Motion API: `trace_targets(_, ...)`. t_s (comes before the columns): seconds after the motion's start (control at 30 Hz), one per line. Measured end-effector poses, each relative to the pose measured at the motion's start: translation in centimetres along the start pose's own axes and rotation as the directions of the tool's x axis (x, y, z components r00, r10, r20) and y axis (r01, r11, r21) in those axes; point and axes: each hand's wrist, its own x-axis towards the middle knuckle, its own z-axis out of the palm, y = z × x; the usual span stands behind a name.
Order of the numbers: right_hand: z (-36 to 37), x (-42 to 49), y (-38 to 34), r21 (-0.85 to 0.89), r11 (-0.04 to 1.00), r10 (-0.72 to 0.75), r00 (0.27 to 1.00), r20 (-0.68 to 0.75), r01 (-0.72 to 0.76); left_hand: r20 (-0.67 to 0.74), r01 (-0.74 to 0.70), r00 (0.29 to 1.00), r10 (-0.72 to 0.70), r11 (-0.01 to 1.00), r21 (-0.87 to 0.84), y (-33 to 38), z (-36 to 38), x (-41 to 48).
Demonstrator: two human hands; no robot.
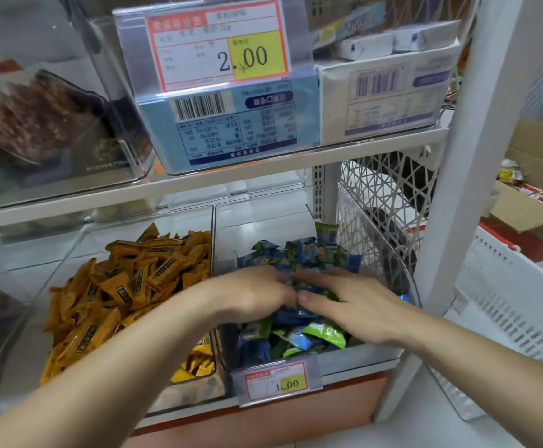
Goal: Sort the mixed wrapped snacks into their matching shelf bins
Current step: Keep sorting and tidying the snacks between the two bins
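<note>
A clear bin [365, 354] on the lower shelf holds blue and green wrapped snacks [315, 337]. Both my hands are in it, on top of the pile. My left hand [250, 295] has its fingers curled down into the wrappers, gripping some, with the fingertips hidden. My right hand [354, 302] lies flat on the snacks, fingers straight and pointing left, thumb touching the left hand. The neighbouring clear bin to the left is filled with orange wrapped snacks [128, 286]. A few yellow wrapped snacks [199, 362] lie at that bin's front right corner.
A 1.00 price tag [276, 381] hangs on the bin's front. The shelf above carries a blue box [231, 130] with a 2.00 tag [218, 43], a white box [383, 98] and a bin of brown snacks [34, 121]. A white basket [515, 305] and cardboard box [535, 195] stand right.
</note>
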Motion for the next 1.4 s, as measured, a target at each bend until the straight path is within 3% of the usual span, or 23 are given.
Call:
trace_targets(0.07,0.1,0.2,-0.1,-0.029,1.0,-0.009,0.998,0.061,0.01,0.038,0.018,0.999,-0.023,0.99,0.138,0.0,-2.0,0.5)
trace_targets(0.17,0.4,0.3,-0.1,-0.102,0.994,-0.027,0.99,0.14,0.041,-0.058,0.054,0.997,-0.041,0.968,0.244,0.3,-4.6,3.0)
trace_targets(0.3,0.8,0.3,-0.1,-0.153,0.987,-0.013,0.984,0.176,0.04,-0.183,-0.032,0.98,0.081,0.965,0.259,1.5,-4.8,8.9)
trace_targets(0.4,1.2,0.4,-0.2,-0.183,0.982,-0.013,0.987,0.16,0.042,-0.154,-0.123,0.974,0.164,0.962,0.244,1.6,-3.5,13.1)
trace_targets(0.5,1.5,0.4,-0.1,-0.187,0.981,-0.025,0.991,0.134,0.05,-0.105,-0.123,0.984,0.144,0.974,0.19,0.9,-1.7,16.0)
trace_targets(0.6,1.6,0.5,-0.1,-0.19,0.981,-0.021,0.993,0.12,0.043,-0.028,-0.077,0.994,0.103,0.87,0.487,0.7,0.0,17.8)
trace_targets(0.67,1.6,0.5,-0.1,-0.194,0.98,-0.016,0.994,0.113,0.038,-0.001,-0.08,0.995,0.097,0.826,0.559,1.0,-0.1,18.3)
trace_targets(0.83,1.7,0.1,0.1,-0.195,0.98,-0.024,0.994,0.103,0.043,0.119,-0.138,0.989,0.087,0.827,0.545,-0.4,-2.6,16.6)
trace_targets(1.03,2.0,0.1,0.3,-0.223,0.974,-0.014,0.994,0.104,0.037,0.079,-0.132,0.991,0.105,0.787,0.603,-5.4,-7.6,11.5)
trace_targets(1.2,2.0,0.2,0.2,-0.225,0.974,0.005,0.995,0.098,0.018,0.071,-0.121,0.993,0.099,0.73,0.672,-6.4,-7.8,9.7)
trace_targets(1.3,2.0,0.4,0.3,-0.22,0.975,0.006,0.998,0.07,0.01,0.065,-0.104,0.995,0.082,0.829,0.549,-5.0,-7.3,9.8)
trace_targets(1.4,1.8,1.2,0.6,-0.191,0.981,0.038,0.998,0.048,-0.028,-0.025,-0.146,0.985,0.173,0.895,0.42,-3.2,-6.4,8.6)
